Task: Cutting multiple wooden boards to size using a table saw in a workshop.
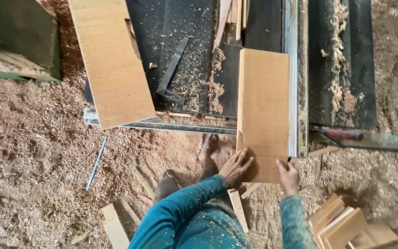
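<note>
**Two hands at the near end of a board on a woodworking machine**

The left hand (236, 167) lies flat, fingers spread, on the near left corner of a pale rectangular board (263, 106); the palm presses on the face and grips nothing. The right hand (288, 174) meets the near right corner, fingers curled at the board's end edge; whether they pinch the edge or merely push against it cannot be told. Both forearms wear teal sleeves (185, 207). The board lies lengthwise on the dark machine table (263, 23), its near end overhanging the table's front edge, its right long edge against a metal fence rail (293, 78). A second, larger board (111, 60) lies tilted on the left part of the table, well apart from the first. Between the two boards lies a dark metal try square (172, 74), amid sawdust. A bare foot (207, 150) stands on the shavings-covered floor (33, 152) just below the table edge. Short offcuts (342, 223) are stacked to the right of the person; a thin pale rod (96, 162) lies on the floor to the left.
</note>
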